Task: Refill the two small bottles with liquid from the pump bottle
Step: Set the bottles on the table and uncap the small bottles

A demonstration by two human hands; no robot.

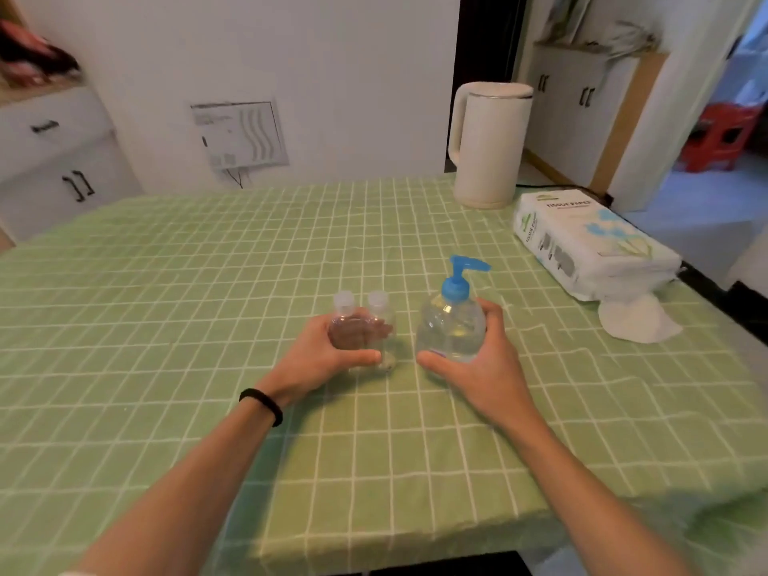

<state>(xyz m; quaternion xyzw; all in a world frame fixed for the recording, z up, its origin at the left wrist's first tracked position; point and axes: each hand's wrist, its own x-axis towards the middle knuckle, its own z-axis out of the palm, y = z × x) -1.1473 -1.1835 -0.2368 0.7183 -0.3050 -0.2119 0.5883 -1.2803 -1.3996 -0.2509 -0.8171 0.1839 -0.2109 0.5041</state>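
Desk (208, 284), covered by a green checked cloth, carries all task items near its centre.

Left hand (328, 351): fingers and thumb curled round the first small bottle (344, 303), upright, clear and capped. The second small bottle (380, 305) stands touching it on the right; the fingertips show through behind it. A black band (262, 405) sits on this wrist.

Right hand (478, 367): gripping the lower body of the pump bottle (451, 326), which is upright, has a blue pump head and holds clear liquid. It stands just beside the small bottles, apart from them.

Far right of the desk: a cream kettle (488, 147) and a tissue pack (590, 247).
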